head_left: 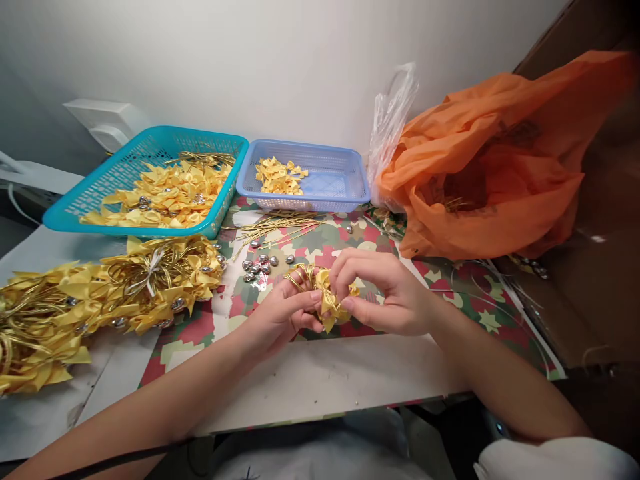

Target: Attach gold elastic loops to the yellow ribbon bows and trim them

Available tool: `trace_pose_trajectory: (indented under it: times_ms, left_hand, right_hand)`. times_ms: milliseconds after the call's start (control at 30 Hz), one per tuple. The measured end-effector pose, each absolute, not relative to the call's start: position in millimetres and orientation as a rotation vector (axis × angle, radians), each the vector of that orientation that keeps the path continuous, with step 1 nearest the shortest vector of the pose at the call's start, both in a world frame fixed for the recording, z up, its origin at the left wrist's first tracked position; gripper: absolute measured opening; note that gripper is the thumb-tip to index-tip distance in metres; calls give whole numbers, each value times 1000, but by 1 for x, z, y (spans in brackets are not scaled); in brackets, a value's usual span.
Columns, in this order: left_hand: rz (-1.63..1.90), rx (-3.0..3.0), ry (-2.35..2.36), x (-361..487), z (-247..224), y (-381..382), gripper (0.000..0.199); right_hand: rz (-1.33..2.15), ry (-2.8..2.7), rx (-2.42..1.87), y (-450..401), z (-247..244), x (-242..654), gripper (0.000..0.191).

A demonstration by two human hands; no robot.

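Between my hands, above the patterned table covering, is a bunch of yellow ribbon bows (329, 308) with looped gold cord (296, 279). My left hand (287, 308) closes around the bunch and its cord from the left. My right hand (385, 291) has bent fingers, with thumb and fingertips at the bunch's right side; whether they pinch a bow I cannot tell. Several small silver bells (260, 265) lie just beyond my left hand. Behind them are loose lengths of gold cord (273, 228).
A teal basket (233, 193) holds yellow bows, cords and bells at back left. A blue basket (345, 200) with a few bows stands beside it. Finished-looking bow bundles (150, 283) are piled at left. An orange bag (480, 230) and a clear plastic bag (387, 127) stand at right.
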State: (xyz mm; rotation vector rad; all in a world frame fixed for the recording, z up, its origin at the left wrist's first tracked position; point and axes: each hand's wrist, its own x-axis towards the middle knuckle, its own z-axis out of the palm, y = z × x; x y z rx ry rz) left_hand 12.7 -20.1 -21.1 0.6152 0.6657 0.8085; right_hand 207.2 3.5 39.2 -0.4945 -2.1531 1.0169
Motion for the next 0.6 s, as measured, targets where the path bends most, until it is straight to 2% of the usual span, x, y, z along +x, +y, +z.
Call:
trace_pose_trajectory:
  times_ms: [233,500,600]
  left_hand:
    - [814,562,682,15,-18,-19,35]
    - [886,535,717,14,-18,-17,21]
    - [910,548,724,16,-18,-19,24]
  right_hand:
    - [948,-2116,-489,-2,36,213,12]
    - [828,-2172,-445,-9,36,211,14]
    - [815,-2171,-430,-11,36,211,15]
